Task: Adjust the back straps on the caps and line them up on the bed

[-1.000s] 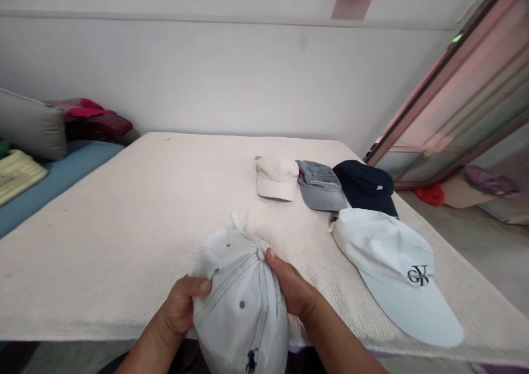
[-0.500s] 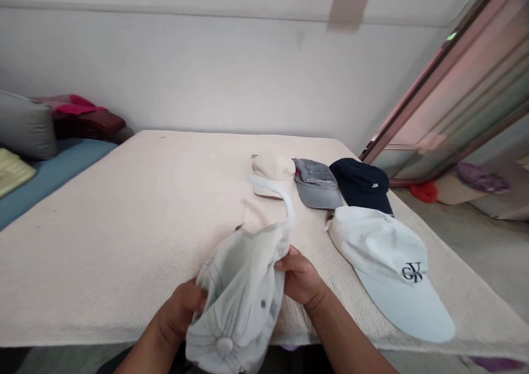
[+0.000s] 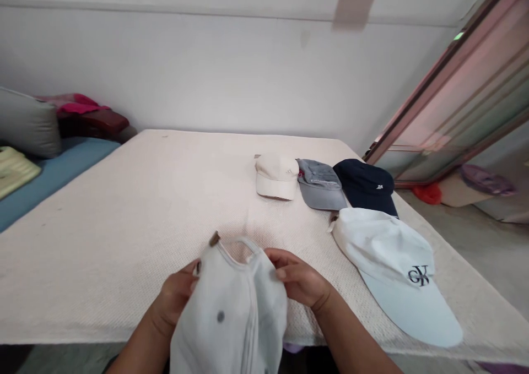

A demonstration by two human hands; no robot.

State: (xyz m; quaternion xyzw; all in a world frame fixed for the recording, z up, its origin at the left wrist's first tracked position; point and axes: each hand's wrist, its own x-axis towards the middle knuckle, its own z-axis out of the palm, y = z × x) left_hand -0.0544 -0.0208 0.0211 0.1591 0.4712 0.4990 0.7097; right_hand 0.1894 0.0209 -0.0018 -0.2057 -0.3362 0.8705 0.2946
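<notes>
Between my two hands is a pale grey-white baseball cap, its back strap opening and a brass-coloured buckle pointing away from me. My left hand grips the cap's left edge near the buckle. The fingers of my right hand pinch its right edge beside the strap. The cap hangs over the front edge of the table, and its lower part runs out of view. To the right of my right hand lies a larger white cap with dark letters on its front and a pale blue brim.
Farther back on the cream-covered table sit a beige cap, a grey cap and a navy cap side by side. A white wall stands behind. At the left are a grey cushion and a blue seat.
The held cap has turned and moved down toward me. Its strap, stretched out toward the beige cap before, now curves close to the crown, and the buckle shows at the left.
</notes>
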